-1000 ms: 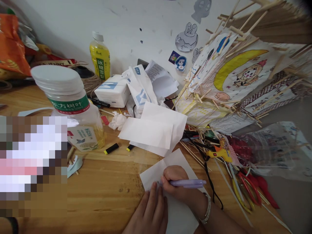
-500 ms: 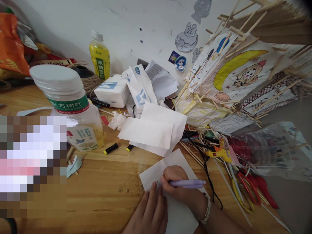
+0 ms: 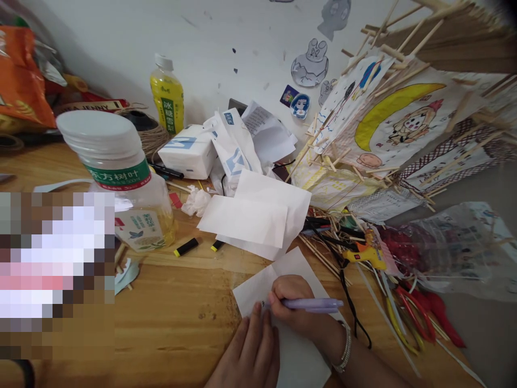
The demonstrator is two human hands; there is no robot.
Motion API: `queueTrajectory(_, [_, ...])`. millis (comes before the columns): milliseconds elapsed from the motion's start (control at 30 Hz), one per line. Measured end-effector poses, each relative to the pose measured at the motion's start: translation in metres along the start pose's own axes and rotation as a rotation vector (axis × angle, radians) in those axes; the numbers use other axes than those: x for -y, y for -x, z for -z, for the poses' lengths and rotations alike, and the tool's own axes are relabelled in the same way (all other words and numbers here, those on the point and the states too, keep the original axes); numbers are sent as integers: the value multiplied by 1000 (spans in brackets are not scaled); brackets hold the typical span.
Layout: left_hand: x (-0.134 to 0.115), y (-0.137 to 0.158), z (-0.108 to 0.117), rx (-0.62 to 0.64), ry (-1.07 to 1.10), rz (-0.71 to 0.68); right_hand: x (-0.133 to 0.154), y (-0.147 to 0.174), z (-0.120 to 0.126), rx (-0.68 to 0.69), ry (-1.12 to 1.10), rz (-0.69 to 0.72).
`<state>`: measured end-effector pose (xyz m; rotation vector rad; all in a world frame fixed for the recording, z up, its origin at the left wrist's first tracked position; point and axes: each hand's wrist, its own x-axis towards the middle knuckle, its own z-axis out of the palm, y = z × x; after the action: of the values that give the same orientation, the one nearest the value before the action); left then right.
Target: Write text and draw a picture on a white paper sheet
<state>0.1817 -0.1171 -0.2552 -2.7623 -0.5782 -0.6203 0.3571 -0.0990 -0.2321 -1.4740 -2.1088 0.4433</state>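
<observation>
A white sheet of paper (image 3: 297, 353) lies at an angle on the wooden table. My right hand (image 3: 294, 302) is closed round a light purple pen (image 3: 313, 305), its tip down at the paper's left part and hidden behind the fingers. A small dark written mark (image 3: 263, 303) shows beside the tip. My left hand (image 3: 254, 350) rests flat on the paper's lower left with its fingers stretched out, close to the mark. A beaded bracelet (image 3: 345, 347) circles my right wrist.
Folded white papers (image 3: 246, 221) lie just beyond the sheet. A big plastic bottle (image 3: 137, 210) stands left, with a yellow drink bottle (image 3: 167, 97) behind. To the right are a yellow glue gun (image 3: 369, 256), red-handled scissors (image 3: 416, 310), a black cable (image 3: 347, 291) and a stick-and-paper structure (image 3: 388, 124).
The whole view has shifted slightly. The pen and both hands keep nearly the same place on the paper, and the written mark looks much the same.
</observation>
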Motion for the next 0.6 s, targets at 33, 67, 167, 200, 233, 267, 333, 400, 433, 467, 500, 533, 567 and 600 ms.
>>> queueTrajectory(33, [0, 0, 0, 8, 2, 2, 1, 0, 1, 1, -16, -1])
queueTrajectory(67, [0, 1, 0, 18, 3, 5, 2, -1, 2, 3, -30, -2])
queueTrajectory(167, [0, 1, -1, 44, 6, -9, 4, -2, 3, 2, -41, -11])
queueTrajectory(200, [0, 1, -1, 41, 6, -19, 4, -2, 3, 1, -35, -15])
queueTrajectory(233, [1, 1, -1, 32, 8, -27, 3, -1, 3, 1, -30, -17])
queueTrajectory(267, [1, 1, -1, 22, 10, -28, 3, -1, 3, 1, -26, -15])
queueTrajectory(333, [1, 1, -1, 7, 9, -20, 2, -1, 2, -1, -16, -5])
queueTrajectory(400, [1, 1, -2, 2, 3, -12, 1, 0, 1, -1, -1, -4])
queueTrajectory(433, [1, 1, -2, 3, 0, -10, 1, 0, 1, -5, 6, -6])
queueTrajectory(467, [0, 1, -1, 2, -1, -8, 0, 0, 1, -8, 11, -8])
queueTrajectory(500, [0, 1, -1, 1, -1, -6, 0, 1, 1, -7, 12, -9])
queueTrajectory(533, [0, 1, -1, 0, 0, -1, 0, 1, 1, -5, 13, -7])
queueTrajectory(567, [0, 1, -1, -1, 0, 1, 0, 1, 1, -2, 18, -3])
queueTrajectory(600, [0, 1, -1, -2, 0, 3, 0, 1, 1, 2, 27, 0])
